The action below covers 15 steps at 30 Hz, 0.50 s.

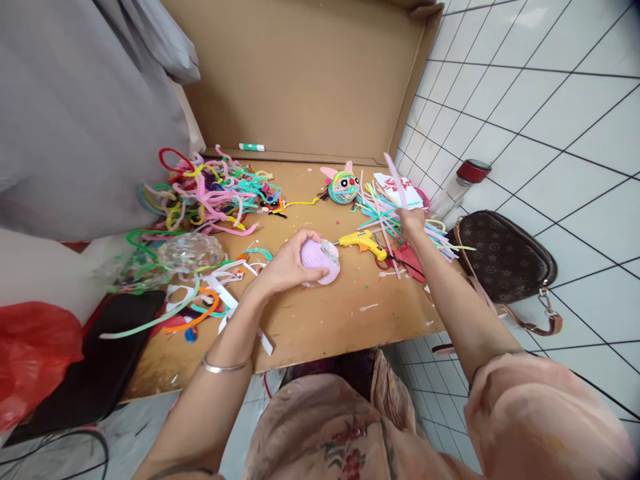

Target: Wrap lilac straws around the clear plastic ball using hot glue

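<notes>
My left hand (pixel 287 263) is closed round a clear ball partly wrapped in lilac pipe cleaner (pixel 316 261), low over the table. Its right side shows bare clear plastic. My right hand (pixel 413 223) grips a lilac pipe cleaner (pixel 394 175), which points up and away from me. Beneath that hand lies a loose bundle of pastel pipe cleaners (pixel 373 212). Between my hands rests a yellow glue gun (pixel 364 244), its nozzle close to the ball. Farther back sits a finished-looking ball figure (pixel 344 189) with striped wrapping, eyes, a red nose and pink ears.
A tangled heap of coloured pipe cleaners (pixel 215 190) covers the back left. Nearer are a clear faceted plastic ball (pixel 191 251) and paper scraps. A glue stick (pixel 251 147) lies by the cardboard backboard (pixel 305 80). At right stand a bottle (pixel 457 190) and a brown bag (pixel 505 257).
</notes>
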Each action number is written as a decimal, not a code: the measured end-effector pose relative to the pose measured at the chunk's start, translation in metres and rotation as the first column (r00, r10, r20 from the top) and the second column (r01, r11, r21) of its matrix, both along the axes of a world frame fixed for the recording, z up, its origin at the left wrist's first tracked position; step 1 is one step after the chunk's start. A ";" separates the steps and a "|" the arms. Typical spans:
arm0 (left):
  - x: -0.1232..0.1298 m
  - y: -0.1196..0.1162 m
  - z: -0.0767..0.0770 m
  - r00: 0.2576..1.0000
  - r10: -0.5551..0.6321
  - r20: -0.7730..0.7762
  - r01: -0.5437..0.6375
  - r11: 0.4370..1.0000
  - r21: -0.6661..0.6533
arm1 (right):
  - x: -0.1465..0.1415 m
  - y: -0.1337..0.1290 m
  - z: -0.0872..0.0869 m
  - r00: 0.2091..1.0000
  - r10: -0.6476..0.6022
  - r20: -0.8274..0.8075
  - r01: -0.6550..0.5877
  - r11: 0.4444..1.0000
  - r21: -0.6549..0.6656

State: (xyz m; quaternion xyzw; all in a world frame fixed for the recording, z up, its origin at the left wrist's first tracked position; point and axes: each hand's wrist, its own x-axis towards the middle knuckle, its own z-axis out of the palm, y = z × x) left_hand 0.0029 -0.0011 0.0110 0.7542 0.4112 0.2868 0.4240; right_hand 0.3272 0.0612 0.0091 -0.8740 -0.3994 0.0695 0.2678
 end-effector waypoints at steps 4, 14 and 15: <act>-0.001 0.001 -0.001 1.000 0.010 0.003 -0.011 1.000 0.029 | -0.014 0.010 -0.004 0.999 -0.049 0.015 0.050 0.996 -0.069; -0.001 0.002 -0.001 1.000 -0.014 0.019 0.013 1.000 0.014 | -0.004 0.037 0.004 0.997 -0.044 -0.058 0.040 0.997 -0.070; -0.001 0.002 -0.002 1.000 -0.010 0.017 0.010 1.000 0.013 | 0.002 0.038 0.008 0.996 -0.012 -0.084 0.009 0.999 -0.035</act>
